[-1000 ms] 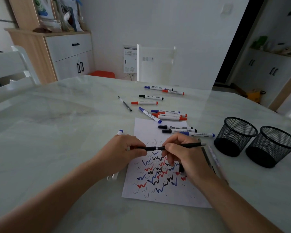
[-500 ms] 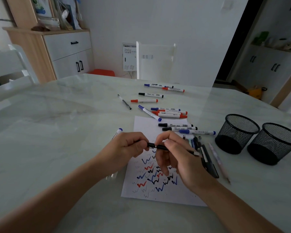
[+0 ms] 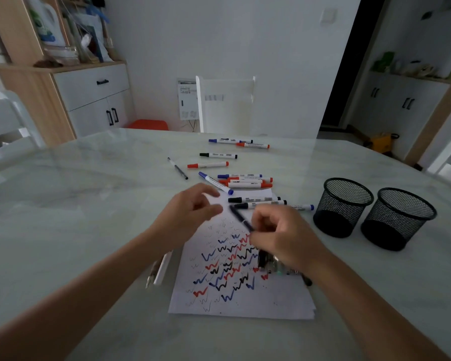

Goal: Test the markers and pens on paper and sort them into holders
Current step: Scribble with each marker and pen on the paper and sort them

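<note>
Over the paper (image 3: pixel 245 303), the right hand (image 3: pixel 284 238) has its fingers curled tight around a dark pen (image 3: pixel 241 218). The pen sticks out up and to the left, toward the left hand (image 3: pixel 190 214). The left hand's fingers (image 3: pixel 211 194) are loose and apart, close to the pen's far end but not on it; they look blurry. The paper is full of red, blue and black squiggles. A few dark pens (image 3: pixel 264 260) lie on it, partly hidden under the right hand. Just left of the paper lies a white pen (image 3: pixel 162 269). Past the hands, two black-capped markers (image 3: pixel 254 199) lie at the top of the paper, and more markers (image 3: pixel 245 181) lie behind them on the table (image 3: pixel 89 204). Two black mesh holders (image 3: pixel 343 207) stand side by side to the right.
</note>
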